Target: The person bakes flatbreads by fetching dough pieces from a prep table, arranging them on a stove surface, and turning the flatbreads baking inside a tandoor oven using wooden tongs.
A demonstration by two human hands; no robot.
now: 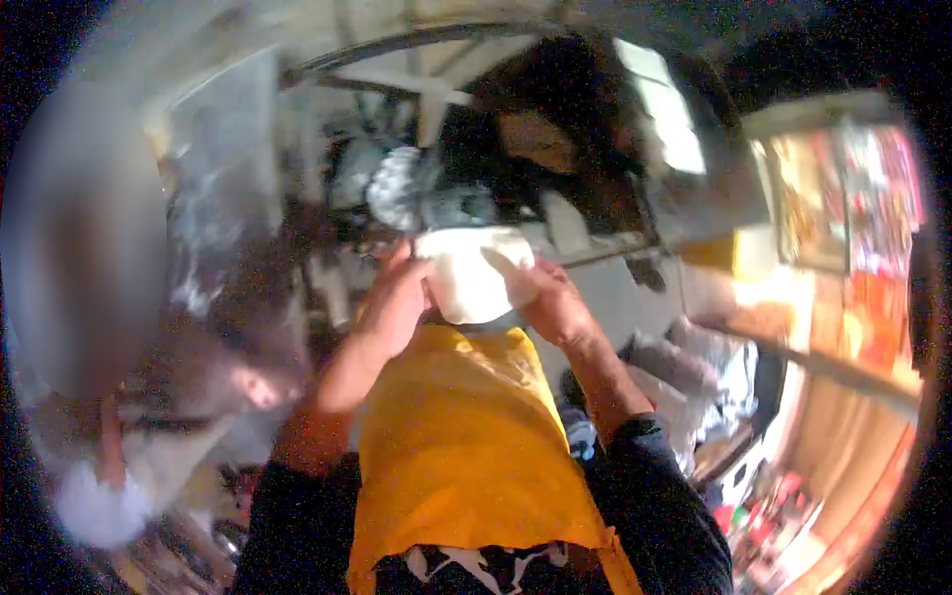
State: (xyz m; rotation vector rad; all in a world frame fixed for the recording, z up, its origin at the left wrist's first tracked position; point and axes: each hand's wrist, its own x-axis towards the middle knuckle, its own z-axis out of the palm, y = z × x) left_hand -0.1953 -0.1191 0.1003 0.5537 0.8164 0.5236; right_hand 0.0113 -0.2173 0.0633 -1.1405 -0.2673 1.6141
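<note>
2 hands (397,302) (557,305) gripping opposite sides of 1 white, round-cornered piece (476,278), material unclear, creased yellow apron (461,446) below

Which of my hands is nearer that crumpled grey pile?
Right. Your right hand is up and left of the grey pile; your left hand is farther off, across the white piece.
</note>
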